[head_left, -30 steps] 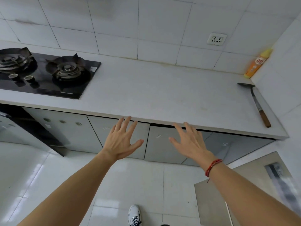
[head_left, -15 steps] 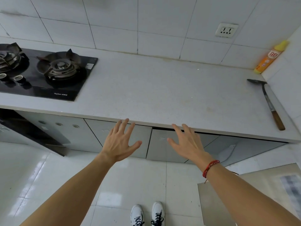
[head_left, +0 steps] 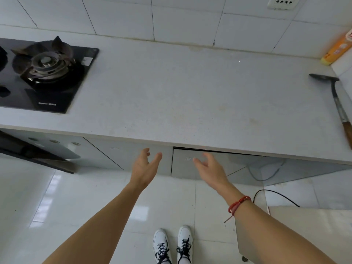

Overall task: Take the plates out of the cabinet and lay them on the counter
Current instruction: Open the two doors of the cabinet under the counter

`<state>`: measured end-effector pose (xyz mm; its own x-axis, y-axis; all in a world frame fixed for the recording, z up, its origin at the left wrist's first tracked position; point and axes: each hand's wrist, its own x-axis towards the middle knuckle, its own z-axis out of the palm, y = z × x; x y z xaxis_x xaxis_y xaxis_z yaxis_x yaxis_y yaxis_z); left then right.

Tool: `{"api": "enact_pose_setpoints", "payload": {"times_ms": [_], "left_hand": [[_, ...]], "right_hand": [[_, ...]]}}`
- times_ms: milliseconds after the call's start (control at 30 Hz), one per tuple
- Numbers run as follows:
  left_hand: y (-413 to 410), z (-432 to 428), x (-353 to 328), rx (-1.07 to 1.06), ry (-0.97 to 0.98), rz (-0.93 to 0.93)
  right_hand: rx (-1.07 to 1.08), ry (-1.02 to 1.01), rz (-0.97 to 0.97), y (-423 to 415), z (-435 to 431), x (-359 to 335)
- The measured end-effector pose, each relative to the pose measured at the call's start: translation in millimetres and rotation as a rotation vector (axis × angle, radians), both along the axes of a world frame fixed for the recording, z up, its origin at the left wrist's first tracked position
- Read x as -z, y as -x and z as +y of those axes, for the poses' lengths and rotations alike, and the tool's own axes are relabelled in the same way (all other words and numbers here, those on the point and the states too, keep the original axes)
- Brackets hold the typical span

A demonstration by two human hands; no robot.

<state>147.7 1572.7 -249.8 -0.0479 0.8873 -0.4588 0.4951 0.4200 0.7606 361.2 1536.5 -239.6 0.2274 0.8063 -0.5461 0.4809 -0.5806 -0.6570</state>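
Both arms reach forward below the front edge of the pale counter (head_left: 190, 96). My left hand (head_left: 144, 166) is open with its palm turned inward, in front of a grey cabinet door (head_left: 122, 155). My right hand (head_left: 209, 168), with a red cord on the wrist, is open too and hovers before the neighbouring cabinet door (head_left: 190, 164), which stands slightly ajar at its top. Neither hand touches a door. No plates are in view; the cabinet's inside is hidden.
A black gas hob (head_left: 43, 73) sits at the counter's left. A spatula with a wooden handle (head_left: 339, 107) lies at the right edge, an orange bottle (head_left: 337, 50) in the corner. A cabinet door (head_left: 308, 233) hangs open at the lower right. A cable (head_left: 276, 195) trails on the floor.
I have stepped closer and the view has tilted down. Both hands have dropped lower in front of the doors and turned from palms down to palms facing each other.
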Motion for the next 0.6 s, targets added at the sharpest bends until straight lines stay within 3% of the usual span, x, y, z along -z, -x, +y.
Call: {"api": "enact_pose_setpoints", "payload": {"times_ms": [167, 300, 600], "left_hand": [[-17.0, 24.0, 24.0, -0.289, 0.187, -0.308], [-25.0, 40.2, 40.9, -0.472, 0.237, -0.504], [-37.1, 62.0, 63.5, -0.569, 0.247, -0.730]], "right_hand": [[0.426, 0.144, 0.465, 9.9, 24.0, 33.3], [0.616, 0.148, 0.742, 14.7, 44.1, 47.9], [0.781, 0.110, 0.862, 27.1, 66.3, 61.1]]}}
